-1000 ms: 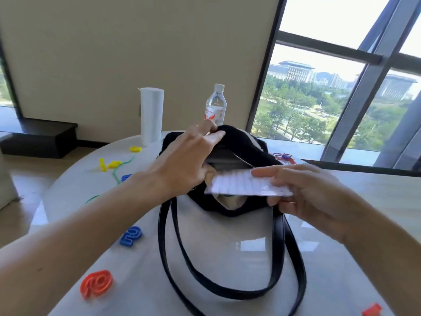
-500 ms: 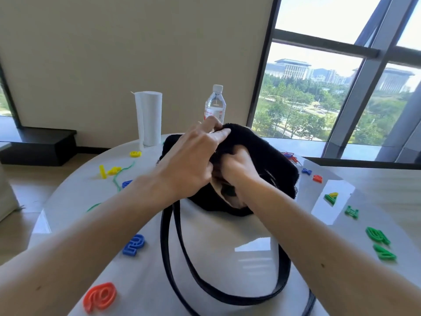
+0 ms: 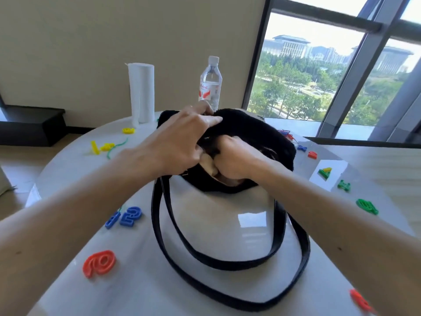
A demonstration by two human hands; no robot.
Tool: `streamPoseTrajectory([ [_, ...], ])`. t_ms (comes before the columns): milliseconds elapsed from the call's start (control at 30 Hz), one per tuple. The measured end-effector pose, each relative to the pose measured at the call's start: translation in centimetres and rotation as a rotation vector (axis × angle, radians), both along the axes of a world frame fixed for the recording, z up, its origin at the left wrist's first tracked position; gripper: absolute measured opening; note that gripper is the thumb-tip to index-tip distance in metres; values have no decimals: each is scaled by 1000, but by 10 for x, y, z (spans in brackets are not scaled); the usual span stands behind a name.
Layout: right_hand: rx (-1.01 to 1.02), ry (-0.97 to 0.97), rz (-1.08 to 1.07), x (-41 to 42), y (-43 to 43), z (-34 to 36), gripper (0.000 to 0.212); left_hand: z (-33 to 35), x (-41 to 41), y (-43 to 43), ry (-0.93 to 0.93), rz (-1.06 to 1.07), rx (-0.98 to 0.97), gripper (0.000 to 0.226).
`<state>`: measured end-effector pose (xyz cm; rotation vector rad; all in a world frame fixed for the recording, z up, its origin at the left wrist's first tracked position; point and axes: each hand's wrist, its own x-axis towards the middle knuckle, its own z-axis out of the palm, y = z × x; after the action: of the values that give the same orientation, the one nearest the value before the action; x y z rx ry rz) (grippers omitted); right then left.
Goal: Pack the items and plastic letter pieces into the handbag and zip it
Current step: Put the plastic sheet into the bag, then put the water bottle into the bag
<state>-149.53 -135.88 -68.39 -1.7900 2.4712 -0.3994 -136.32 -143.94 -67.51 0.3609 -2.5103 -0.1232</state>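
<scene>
A black fuzzy handbag (image 3: pixel 262 133) lies open on the round white table (image 3: pixel 216 224), its two black straps (image 3: pixel 205 258) looped toward me. My left hand (image 3: pixel 180 142) grips the bag's upper rim and holds the mouth open. My right hand (image 3: pixel 234 158) is pushed into the opening, fingers curled and hidden inside. Plastic letter pieces lie around the bag: blue ones (image 3: pixel 127 216) and an orange one (image 3: pixel 100 262) at the left, yellow ones (image 3: pixel 102 147) farther back, green ones (image 3: pixel 366 206) and a red one (image 3: pixel 312 154) at the right.
A water bottle (image 3: pixel 210 83) and a white paper roll (image 3: pixel 141 92) stand at the table's far edge behind the bag. A white sheet (image 3: pixel 335 179) with a green and yellow piece lies at the right. Another orange piece (image 3: pixel 361 303) sits near the front right edge.
My right hand carried a white flat pack to the bag's mouth and pushed it inside; the pack is now out of sight. My left hand kept holding the rim.
</scene>
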Motion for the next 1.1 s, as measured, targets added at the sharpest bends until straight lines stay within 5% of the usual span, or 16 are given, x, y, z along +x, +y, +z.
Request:
streamPoseTrajectory([
  [167,-71,-62,-5,0,47,25,18,-8,5,8,-175,-2,86,67],
  [367,-476,-227,-159,-43,17,79,16,-12,4,8,-351,96,104,60],
  [700,-353,-352,-368,-95,-127,80,96,-6,5,-6,-256,46,168,49],
  [1100,-369,-529,-456,-134,-241,42,86,-13,3,-25,-294,-29,302,48],
])
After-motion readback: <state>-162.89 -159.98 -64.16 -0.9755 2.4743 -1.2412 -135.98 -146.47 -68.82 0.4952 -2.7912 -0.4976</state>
